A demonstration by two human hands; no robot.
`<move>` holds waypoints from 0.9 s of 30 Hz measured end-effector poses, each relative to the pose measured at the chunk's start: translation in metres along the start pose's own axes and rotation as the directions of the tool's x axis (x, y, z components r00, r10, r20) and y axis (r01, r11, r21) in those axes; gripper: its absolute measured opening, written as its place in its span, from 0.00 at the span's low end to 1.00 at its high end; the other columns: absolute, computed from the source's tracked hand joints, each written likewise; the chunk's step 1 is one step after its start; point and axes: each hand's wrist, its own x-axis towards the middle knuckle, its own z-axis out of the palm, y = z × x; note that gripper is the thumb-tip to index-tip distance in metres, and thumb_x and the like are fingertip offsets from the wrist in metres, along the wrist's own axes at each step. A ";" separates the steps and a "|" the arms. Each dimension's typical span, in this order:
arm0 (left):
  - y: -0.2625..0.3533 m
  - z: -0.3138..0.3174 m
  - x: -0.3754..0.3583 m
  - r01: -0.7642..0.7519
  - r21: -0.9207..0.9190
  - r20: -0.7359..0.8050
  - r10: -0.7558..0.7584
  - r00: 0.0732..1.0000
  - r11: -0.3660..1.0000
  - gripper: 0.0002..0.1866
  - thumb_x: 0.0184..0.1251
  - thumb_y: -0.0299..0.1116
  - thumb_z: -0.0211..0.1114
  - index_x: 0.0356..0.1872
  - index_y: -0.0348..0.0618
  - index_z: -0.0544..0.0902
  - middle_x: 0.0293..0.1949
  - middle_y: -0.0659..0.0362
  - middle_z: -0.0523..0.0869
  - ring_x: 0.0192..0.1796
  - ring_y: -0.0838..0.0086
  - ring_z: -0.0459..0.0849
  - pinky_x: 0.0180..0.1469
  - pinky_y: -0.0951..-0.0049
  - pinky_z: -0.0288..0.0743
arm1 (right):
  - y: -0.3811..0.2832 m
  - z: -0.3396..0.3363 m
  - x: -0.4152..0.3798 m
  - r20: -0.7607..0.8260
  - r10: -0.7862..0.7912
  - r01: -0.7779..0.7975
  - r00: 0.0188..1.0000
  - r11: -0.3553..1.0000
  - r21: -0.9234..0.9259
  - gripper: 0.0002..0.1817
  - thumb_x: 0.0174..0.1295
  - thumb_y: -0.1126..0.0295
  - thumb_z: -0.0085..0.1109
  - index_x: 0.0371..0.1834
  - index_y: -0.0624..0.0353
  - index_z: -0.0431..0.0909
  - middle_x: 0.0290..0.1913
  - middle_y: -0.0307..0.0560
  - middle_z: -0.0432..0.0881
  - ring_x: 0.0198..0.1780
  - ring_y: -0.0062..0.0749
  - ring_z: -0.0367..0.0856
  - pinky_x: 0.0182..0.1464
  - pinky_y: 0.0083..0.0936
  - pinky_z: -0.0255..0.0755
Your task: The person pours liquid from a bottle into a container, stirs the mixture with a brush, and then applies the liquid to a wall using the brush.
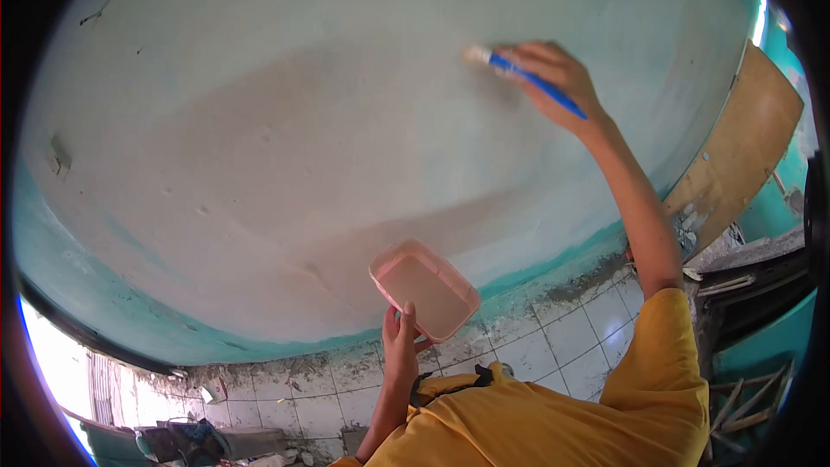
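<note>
Blue-handled paintbrush [553, 93] on the right at the far side, slanted, pale bristles [475, 54] pointing left at the whitish wall [372, 147] with darker greyish patches, open pink rectangular tub [406, 251] nearer, around the middle, tilted, smooth beige contents [424, 294] inside.

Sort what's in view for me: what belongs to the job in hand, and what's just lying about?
In the job:
- blue-handled brush, in the right hand
- pink tub, in the left hand
- wall

Apparently just lying about:
- brown board, at right
- dark clutter, lower left
</note>
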 end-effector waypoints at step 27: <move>0.007 -0.020 -0.005 -0.218 0.067 0.039 0.216 0.976 0.974 0.43 0.76 0.46 0.67 0.79 0.35 0.53 0.66 0.47 0.76 0.60 0.63 0.84 0.51 0.63 0.88 | -0.276 -0.007 -0.132 0.557 0.645 -0.829 0.523 0.233 0.509 0.16 0.66 0.69 0.65 0.56 0.58 0.82 0.29 0.39 0.86 0.27 0.21 0.82 0.29 0.22 0.75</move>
